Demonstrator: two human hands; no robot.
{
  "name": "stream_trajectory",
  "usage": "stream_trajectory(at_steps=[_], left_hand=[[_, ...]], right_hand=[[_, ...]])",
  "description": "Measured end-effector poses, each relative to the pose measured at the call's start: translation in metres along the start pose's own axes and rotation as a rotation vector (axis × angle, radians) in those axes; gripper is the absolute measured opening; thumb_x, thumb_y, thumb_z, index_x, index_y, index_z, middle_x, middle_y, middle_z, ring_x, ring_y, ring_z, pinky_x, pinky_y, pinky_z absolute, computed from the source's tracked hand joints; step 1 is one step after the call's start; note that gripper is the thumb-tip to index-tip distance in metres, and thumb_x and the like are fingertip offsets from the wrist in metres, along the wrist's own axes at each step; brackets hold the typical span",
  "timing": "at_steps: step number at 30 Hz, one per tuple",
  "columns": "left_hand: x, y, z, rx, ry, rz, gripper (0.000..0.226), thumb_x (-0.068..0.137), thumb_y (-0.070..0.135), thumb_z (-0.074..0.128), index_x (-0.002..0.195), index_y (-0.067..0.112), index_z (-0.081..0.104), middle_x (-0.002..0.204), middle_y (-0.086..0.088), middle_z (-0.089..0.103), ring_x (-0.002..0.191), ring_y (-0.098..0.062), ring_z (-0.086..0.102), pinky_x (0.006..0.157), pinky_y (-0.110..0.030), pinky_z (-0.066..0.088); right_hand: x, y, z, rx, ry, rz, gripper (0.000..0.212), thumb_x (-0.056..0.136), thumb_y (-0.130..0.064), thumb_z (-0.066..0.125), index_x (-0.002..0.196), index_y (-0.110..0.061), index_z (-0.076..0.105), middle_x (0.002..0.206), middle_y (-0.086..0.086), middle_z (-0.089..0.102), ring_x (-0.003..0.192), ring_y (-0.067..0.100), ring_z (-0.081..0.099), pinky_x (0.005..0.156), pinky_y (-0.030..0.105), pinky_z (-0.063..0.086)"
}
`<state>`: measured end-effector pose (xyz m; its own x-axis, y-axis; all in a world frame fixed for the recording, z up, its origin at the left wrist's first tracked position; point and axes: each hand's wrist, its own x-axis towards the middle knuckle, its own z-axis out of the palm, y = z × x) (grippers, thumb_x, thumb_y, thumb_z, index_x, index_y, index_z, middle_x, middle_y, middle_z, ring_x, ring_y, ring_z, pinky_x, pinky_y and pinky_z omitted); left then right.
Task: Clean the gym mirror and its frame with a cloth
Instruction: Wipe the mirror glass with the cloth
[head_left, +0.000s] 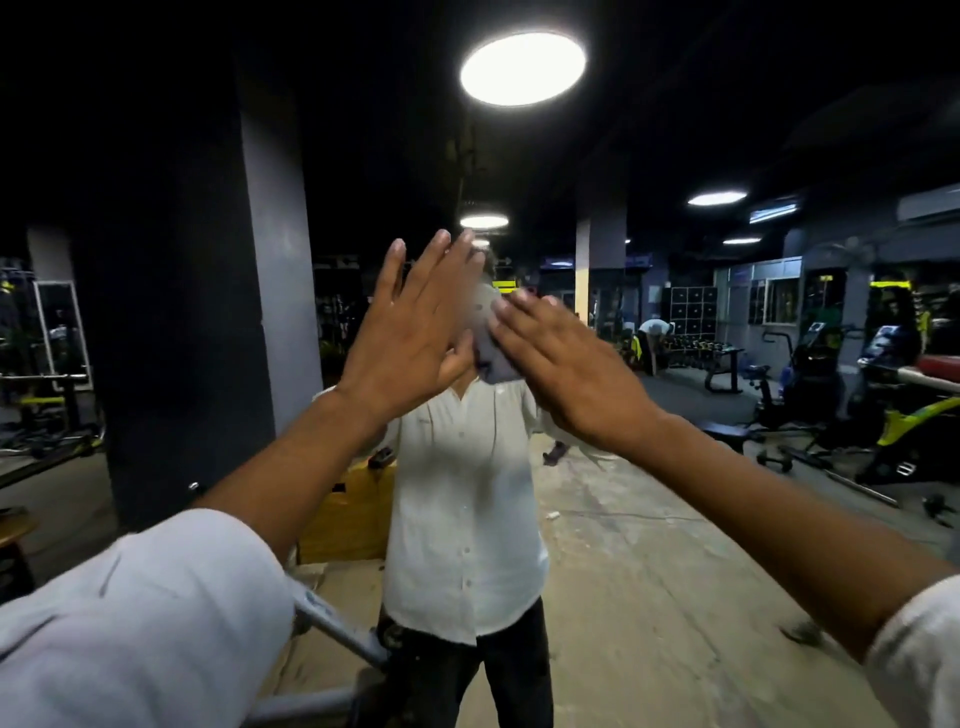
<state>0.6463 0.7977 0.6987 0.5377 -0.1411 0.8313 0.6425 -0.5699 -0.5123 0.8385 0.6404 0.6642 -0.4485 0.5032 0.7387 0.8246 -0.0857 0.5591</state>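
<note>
Both hands are raised to the mirror (649, 519), over the head of the reflection. The right hand (566, 364) presses the cloth (485, 338) flat on the glass. Its grip is not clamped: the fingers lie straight over the cloth. The left hand (410, 322) is spread, fingers straight and apart, holding nothing. Its thumb lies just beside the cloth (contact cannot be confirmed).

Risk: pressure alone holds the cloth, so any loss of pressure during a stroke probably lets it slide or drop.

Risk: the bare left palm, if it rests on the glass, likely leaves prints.

The frame cannot be identified here
</note>
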Motion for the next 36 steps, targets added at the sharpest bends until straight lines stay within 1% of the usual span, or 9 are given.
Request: stream_trajectory(at_steps=[2,7,12,16,21,25,27,31,36], left_hand=[[0.009,0.008,0.0,-0.002,0.005,-0.02,0.081,0.109,0.048,0.036,0.17,0.009,0.001,0.178,-0.015,-0.004,0.165,-0.032,-0.003,0.131,-0.061,0.009],[0.015,0.015,0.005,-0.013,0.024,-0.049,0.08,0.108,0.044,0.04,0.17,0.008,0.005,0.178,-0.015,-0.001,0.165,-0.032,-0.001,0.13,-0.062,0.013],[0.013,0.018,0.009,-0.028,0.065,-0.056,0.078,0.107,0.043,0.039,0.17,0.008,0.008,0.178,-0.015,0.002,0.165,-0.031,0.002,0.13,-0.062,0.016],[0.012,0.017,0.011,-0.017,0.067,-0.081,0.08,0.105,0.044,0.042,0.17,0.009,0.011,0.179,-0.014,0.003,0.166,-0.031,0.003,0.131,-0.06,0.013],[0.006,0.027,0.009,-0.051,0.098,-0.1,0.081,0.105,0.046,0.042,0.169,0.006,0.015,0.178,-0.016,0.006,0.165,-0.033,0.009,0.13,-0.062,0.017],[0.002,0.032,0.011,-0.038,0.097,-0.112,0.084,0.105,0.053,0.038,0.169,0.006,0.014,0.178,-0.015,0.006,0.165,-0.033,0.009,0.132,-0.058,0.011],[-0.002,0.033,0.012,-0.032,0.105,-0.104,0.085,0.104,0.054,0.042,0.169,0.005,0.016,0.178,-0.016,0.009,0.165,-0.033,0.01,0.132,-0.058,0.011],[-0.012,0.04,0.011,-0.056,0.133,-0.1,0.079,0.107,0.051,0.038,0.167,0.002,0.022,0.176,-0.019,0.015,0.164,-0.036,0.015,0.131,-0.061,0.015],[-0.041,0.06,0.012,-0.06,0.028,-0.13,0.086,0.105,0.053,0.042,0.169,0.003,0.014,0.176,-0.022,0.008,0.164,-0.04,0.008,0.132,-0.06,0.005]], right_hand=[[-0.001,0.022,-0.01,-0.073,-0.039,-0.129,0.067,0.105,-0.011,0.045,0.167,-0.01,0.02,0.175,0.011,0.016,0.163,0.027,0.007,0.131,0.051,0.014],[0.012,0.062,-0.03,0.011,0.234,0.324,0.07,0.103,-0.011,0.061,0.164,-0.007,0.028,0.173,0.014,0.024,0.162,0.028,0.014,0.133,0.047,0.011],[0.005,0.058,-0.019,-0.162,0.082,-0.058,0.072,0.104,-0.019,0.056,0.166,-0.006,0.022,0.174,0.015,0.017,0.163,0.03,0.009,0.132,0.052,0.006],[0.014,0.074,-0.023,-0.068,0.25,0.256,0.074,0.099,-0.015,0.065,0.163,-0.004,0.03,0.171,0.017,0.026,0.161,0.032,0.018,0.132,0.053,0.011],[0.011,0.07,-0.01,-0.097,0.07,-0.162,0.059,0.104,-0.014,0.037,0.162,-0.002,0.03,0.17,0.019,0.027,0.16,0.034,0.018,0.132,0.049,0.01],[0.026,0.088,-0.021,-0.036,0.268,0.21,0.078,0.094,-0.014,0.066,0.163,-0.004,0.03,0.171,0.017,0.027,0.161,0.032,0.017,0.133,0.047,0.008],[0.024,0.07,-0.014,0.057,0.323,0.317,0.078,0.095,-0.01,0.069,0.162,-0.004,0.031,0.17,0.016,0.029,0.161,0.032,0.016,0.132,0.049,0.011],[-0.017,0.012,0.024,0.145,0.23,0.099,0.076,0.09,0.003,0.061,0.161,0.001,0.033,0.169,0.02,0.029,0.16,0.038,0.018,0.129,0.057,0.018],[-0.105,-0.04,0.067,0.028,-0.019,-0.259,0.059,0.105,-0.012,0.038,0.163,-0.001,0.029,0.171,0.019,0.025,0.16,0.04,0.015,0.131,0.054,0.009]])
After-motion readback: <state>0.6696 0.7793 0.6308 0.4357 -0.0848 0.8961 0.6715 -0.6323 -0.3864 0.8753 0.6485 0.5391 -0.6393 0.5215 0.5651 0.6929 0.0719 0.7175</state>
